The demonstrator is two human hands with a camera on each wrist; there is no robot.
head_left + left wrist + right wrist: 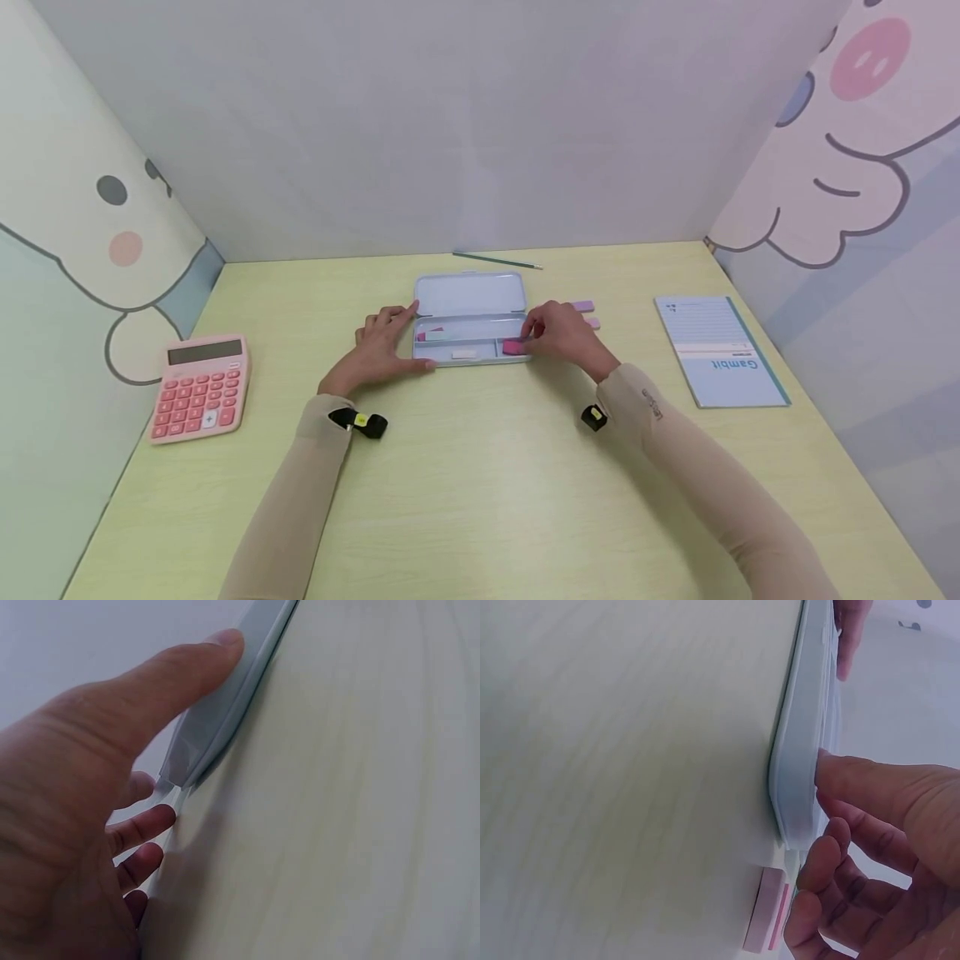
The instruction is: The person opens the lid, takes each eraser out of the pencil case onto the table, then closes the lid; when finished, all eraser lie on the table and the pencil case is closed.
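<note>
Your left hand (382, 346) has its grip spread at the left end of the open pencil case (480, 324), thumb against its near side. Your right hand (566, 333) bends over the right end; you cannot tell whether that grip pinches the magenta block (512, 347) in the small front-right compartment. A white block (464, 356) lies left of the divider. Behind the case, a pencil (495, 260) rests on the desk (465, 467).
</note>
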